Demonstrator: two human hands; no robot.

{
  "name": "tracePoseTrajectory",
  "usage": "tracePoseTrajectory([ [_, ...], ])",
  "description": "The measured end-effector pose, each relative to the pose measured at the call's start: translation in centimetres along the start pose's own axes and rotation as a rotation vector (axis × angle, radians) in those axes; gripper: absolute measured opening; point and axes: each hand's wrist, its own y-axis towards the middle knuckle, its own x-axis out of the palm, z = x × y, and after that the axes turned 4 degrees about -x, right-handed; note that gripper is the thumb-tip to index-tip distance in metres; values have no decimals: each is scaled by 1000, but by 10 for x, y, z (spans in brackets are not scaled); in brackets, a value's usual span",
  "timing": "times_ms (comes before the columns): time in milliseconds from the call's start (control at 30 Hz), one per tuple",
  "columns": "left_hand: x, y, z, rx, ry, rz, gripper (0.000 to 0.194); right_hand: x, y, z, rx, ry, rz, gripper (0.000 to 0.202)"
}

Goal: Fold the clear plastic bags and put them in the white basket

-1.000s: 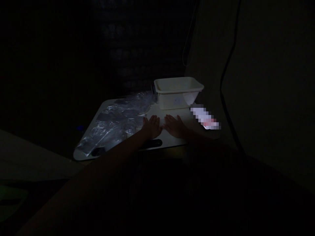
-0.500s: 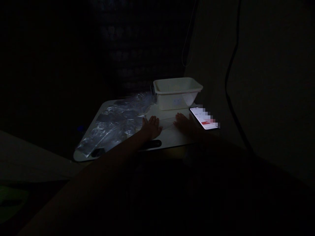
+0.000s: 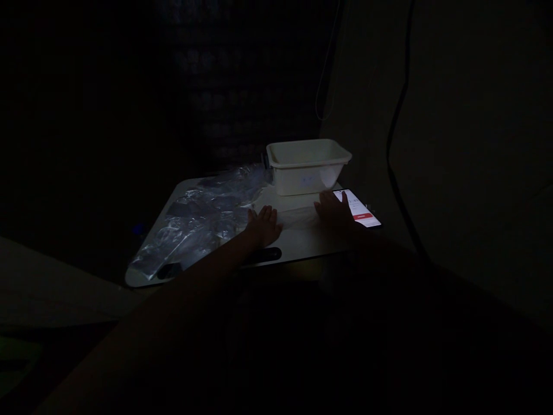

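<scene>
A clear plastic bag [image 3: 298,218] lies flat on the small white table [image 3: 302,248], between my two hands. My left hand [image 3: 264,226] rests on the bag's left end, palm down with its fingers stretched out. At the other end, my right hand [image 3: 334,212] lies over the bag with fingers spread, its thumb side in front of the lit phone [image 3: 366,218]. Crumpled clear plastic bags [image 3: 194,222] cover the table's left part, close to my left hand. Darkness blurs the finer outlines of the fingers and the bag.
A white plastic tub [image 3: 302,178] stands at the back of the table, beyond my hands. A dark cable [image 3: 391,138] hangs on the right along the wall. The table's front edge has dark slots [image 3: 268,253].
My right hand has moved right and slightly away from my left hand, now partly covering the phone. My left hand stays about where it was. The view has shifted slightly.
</scene>
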Motion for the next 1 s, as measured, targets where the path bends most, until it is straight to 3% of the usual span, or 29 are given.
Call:
tracePoseTrajectory([
  [133, 2, 1, 1, -11, -7, 17, 56, -5, 14, -24, -103, 83, 5, 44],
  [300, 2, 1, 1, -9, -9, 31, 55, -2, 15, -65, -233, 163, -102, 47],
  [400, -1, -1, 2, -15, -3, 14, 54, 1, 11, -72, -262, 167, -159, 47],
  [733, -7, -4, 3, -9, 5, -21, 55, 1, 1, -48, -225, 70, -147, 46],
  [1000, -4, -3, 3, -16, 18, -3, 55, 5, -9, -19, -291, -10, -191, 36],
])
